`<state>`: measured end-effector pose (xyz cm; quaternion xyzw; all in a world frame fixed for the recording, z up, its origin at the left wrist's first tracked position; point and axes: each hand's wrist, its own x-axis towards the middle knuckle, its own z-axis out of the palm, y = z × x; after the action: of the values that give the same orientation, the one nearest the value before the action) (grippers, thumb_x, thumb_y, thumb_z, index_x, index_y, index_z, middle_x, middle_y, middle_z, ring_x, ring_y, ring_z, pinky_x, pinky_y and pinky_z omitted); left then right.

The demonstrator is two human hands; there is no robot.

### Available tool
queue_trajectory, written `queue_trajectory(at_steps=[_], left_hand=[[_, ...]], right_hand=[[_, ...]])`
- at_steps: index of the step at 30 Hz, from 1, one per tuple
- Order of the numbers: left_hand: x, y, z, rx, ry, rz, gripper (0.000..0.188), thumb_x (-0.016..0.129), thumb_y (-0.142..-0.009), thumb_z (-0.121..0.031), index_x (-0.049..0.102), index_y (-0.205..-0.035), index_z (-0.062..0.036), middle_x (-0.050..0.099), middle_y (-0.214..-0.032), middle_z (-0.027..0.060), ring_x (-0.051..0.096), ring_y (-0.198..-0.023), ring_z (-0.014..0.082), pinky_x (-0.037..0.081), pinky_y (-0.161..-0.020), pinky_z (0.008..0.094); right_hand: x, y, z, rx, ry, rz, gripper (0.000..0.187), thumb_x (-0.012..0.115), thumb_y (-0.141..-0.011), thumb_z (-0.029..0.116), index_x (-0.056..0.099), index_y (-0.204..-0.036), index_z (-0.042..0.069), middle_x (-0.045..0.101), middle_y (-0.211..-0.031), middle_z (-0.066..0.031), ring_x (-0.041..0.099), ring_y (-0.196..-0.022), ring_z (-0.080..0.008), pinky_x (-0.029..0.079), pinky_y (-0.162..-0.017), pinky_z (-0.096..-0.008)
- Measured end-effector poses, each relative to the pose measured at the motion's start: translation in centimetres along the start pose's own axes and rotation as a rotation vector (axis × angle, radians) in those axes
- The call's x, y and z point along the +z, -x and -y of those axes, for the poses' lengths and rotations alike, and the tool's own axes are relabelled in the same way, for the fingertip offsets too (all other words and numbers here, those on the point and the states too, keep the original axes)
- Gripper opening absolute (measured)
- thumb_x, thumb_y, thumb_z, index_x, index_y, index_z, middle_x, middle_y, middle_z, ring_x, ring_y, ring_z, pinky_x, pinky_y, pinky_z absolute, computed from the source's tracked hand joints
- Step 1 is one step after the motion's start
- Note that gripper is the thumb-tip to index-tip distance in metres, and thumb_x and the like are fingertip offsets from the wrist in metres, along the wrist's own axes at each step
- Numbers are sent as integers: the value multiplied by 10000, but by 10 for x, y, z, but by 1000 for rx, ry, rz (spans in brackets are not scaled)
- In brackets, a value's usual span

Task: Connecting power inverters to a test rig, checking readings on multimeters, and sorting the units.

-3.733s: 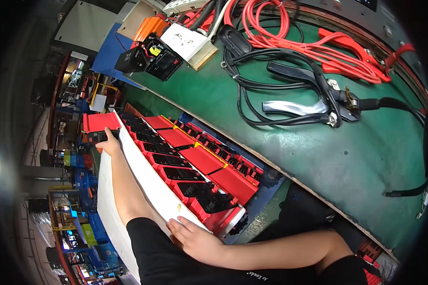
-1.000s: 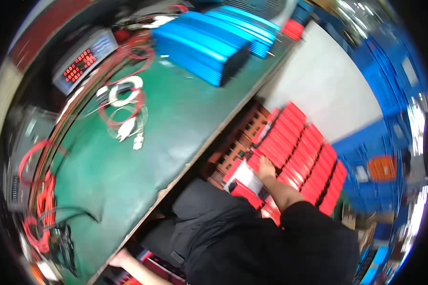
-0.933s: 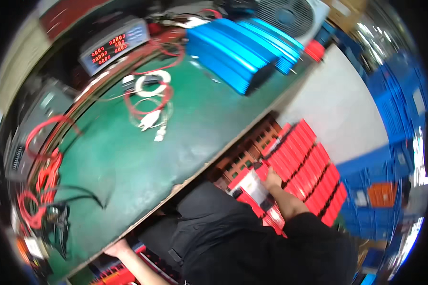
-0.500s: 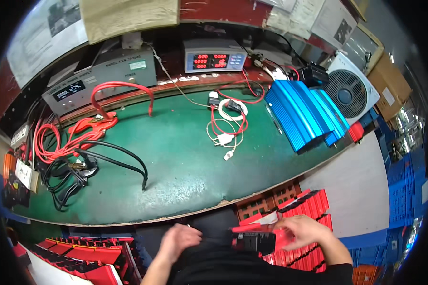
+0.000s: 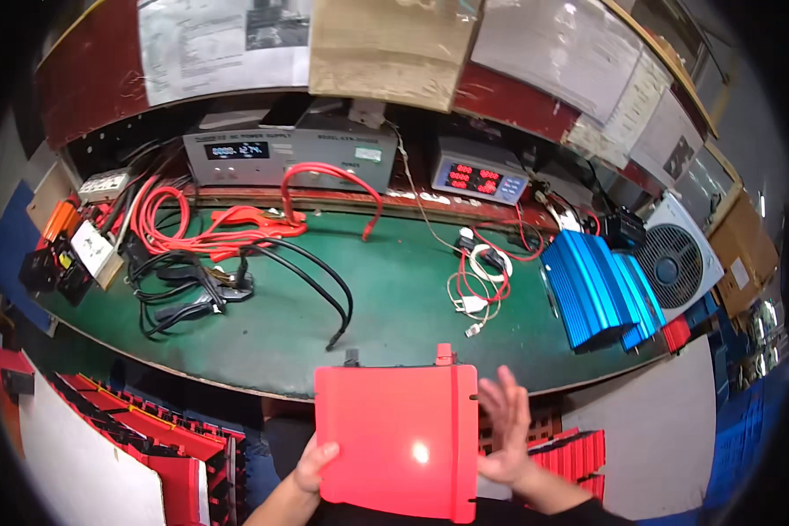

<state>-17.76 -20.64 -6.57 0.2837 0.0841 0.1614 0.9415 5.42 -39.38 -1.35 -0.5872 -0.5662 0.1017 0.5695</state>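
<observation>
A flat red box [image 5: 386, 430], which looks like a power inverter, is held up in front of the bench's near edge. On its far edge stand a black terminal [image 5: 351, 357] and a red terminal [image 5: 445, 353]. My left hand [image 5: 312, 466] grips the box by its left side, thumb on the top face and fingers hidden beneath. Beside the right edge is my right hand [image 5: 505, 430], open with fingers spread; whether its thumb base touches the box I cannot tell. Black cable ends [image 5: 331, 340] lie on the bench just beyond the box.
The green bench [image 5: 394, 272] carries red cables [image 5: 167, 223], black clamp leads [image 5: 184, 294], a white plug cord [image 5: 474, 303] and blue finned housings [image 5: 587, 289]. A power supply [image 5: 272, 158], meter [image 5: 478, 171] and fan [image 5: 675, 267] stand behind. Red housings fill racks below [image 5: 167, 430].
The red box has come up from my lap area into full view, now flat side up. My left hand has taken its left side; my right hand has let go and spread. The view has shifted.
</observation>
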Motion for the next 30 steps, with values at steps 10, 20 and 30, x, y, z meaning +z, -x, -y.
queue_trajectory(at_steps=[10,20,30], left_hand=[[43,-63,-17,685,-1441,-106,678,644,-924,-359,376,-1438,-7,530,-1293,192,581,-1155,301,483,-965,415],[-81,-227,-152,660,-1838,-292,325,430,-1030,-286,604,-960,-20,662,-894,147,648,-785,322,502,-706,413],[-75,-251,-160,676,-1794,-217,245,501,-988,-262,580,-1005,-31,605,-992,175,560,-1013,366,452,-889,448]], right_hand=[[29,7,-19,464,-782,-488,724,609,-926,453,358,-1434,2,532,-1360,-116,549,-1236,-275,469,-1028,-423],[-40,-125,-118,657,-667,-323,472,587,-959,273,451,-1347,42,581,-1278,-118,611,-1141,-265,514,-953,-473],[-31,-199,-107,882,472,421,722,476,-910,703,687,-806,21,667,-602,-120,660,-497,-217,543,-514,-358]])
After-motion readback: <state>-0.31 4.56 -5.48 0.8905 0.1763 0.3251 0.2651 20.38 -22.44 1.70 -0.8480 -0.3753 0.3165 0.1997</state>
